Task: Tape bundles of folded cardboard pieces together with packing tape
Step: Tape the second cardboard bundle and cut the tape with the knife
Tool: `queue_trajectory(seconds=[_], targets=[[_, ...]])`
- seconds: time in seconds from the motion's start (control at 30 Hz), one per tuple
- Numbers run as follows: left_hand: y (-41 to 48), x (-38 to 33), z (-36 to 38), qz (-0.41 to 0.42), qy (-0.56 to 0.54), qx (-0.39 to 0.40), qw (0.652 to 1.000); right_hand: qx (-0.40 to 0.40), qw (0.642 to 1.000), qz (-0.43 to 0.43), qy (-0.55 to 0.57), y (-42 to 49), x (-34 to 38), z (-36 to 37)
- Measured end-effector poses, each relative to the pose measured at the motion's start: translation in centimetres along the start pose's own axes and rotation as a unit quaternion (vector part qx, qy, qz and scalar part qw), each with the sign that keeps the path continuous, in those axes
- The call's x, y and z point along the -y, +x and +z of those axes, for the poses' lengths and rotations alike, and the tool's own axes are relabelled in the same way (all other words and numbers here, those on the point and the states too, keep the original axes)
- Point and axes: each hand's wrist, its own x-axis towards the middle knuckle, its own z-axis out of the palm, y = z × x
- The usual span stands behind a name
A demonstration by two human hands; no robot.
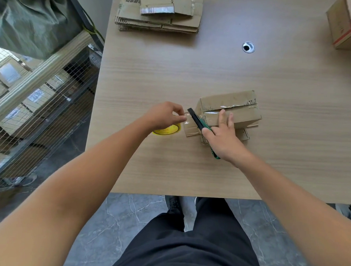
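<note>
A bundle of folded cardboard pieces (239,103) lies on the wooden table (253,159), with clear tape across its top. My left hand (165,116) grips a yellow-cored tape roll (167,130) just left of the bundle. A clear tape strip (188,119) stretches from the roll to the bundle. My right hand (223,137) holds a black and green utility knife (198,121) whose tip meets the strip, and its outstretched fingers rest on the bundle's near side.
A stack of flattened cardboard (160,11) sits at the table's far edge. A cable grommet (248,47) is in the tabletop, and a cardboard box (343,24) stands at far right. A wire cage cart (37,103) with boxes and a green sack (30,24) stands left.
</note>
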Motion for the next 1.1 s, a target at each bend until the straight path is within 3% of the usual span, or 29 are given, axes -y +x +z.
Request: queue_trajectory(seconds=[0.13,0.23,0.3,0.37,0.47,0.57,0.63,0.77,0.9,1.1], targets=[[-1.5,-2.1,0.8,0.071,0.118,-0.085,0.987,-0.012,0.985,0.001,-0.173,0.1,-0.1,1.4],[-2.4,-2.3,-0.3,0.106,0.094,-0.195,0.970,-0.019,0.965,-0.015,-0.260,0.3,-1.0,2.1],[-2.3,-1.8,-1.5,0.105,0.099,-0.249,0.958,-0.021,0.971,-0.058,-0.232,0.3,-2.0,1.9],[-1.5,-1.4,-2.7,0.109,0.112,-0.251,0.955,-0.034,0.974,-0.113,-0.193,0.3,-3.2,1.2],[0.4,-1.4,-3.4,0.177,0.153,-0.182,0.955,-0.109,0.967,-0.208,-0.097,0.6,-5.3,0.9],[2.2,-2.0,-2.3,0.245,0.225,-0.105,0.937,-0.251,0.924,-0.285,0.047,1.8,-6.9,2.0],[3.0,-2.1,-1.0,0.267,0.239,-0.105,0.928,-0.337,0.894,-0.276,0.102,2.8,-7.1,3.3],[2.8,-2.0,2.2,0.272,0.207,-0.219,0.914,-0.419,0.861,-0.230,0.172,4.7,-6.8,4.8],[1.4,-2.4,4.3,0.219,0.162,-0.249,0.929,-0.393,0.860,-0.268,0.184,5.6,-7.8,3.3],[-0.7,-3.8,5.6,0.179,0.075,-0.199,0.961,-0.292,0.896,-0.319,0.102,5.6,-9.3,-0.3]])
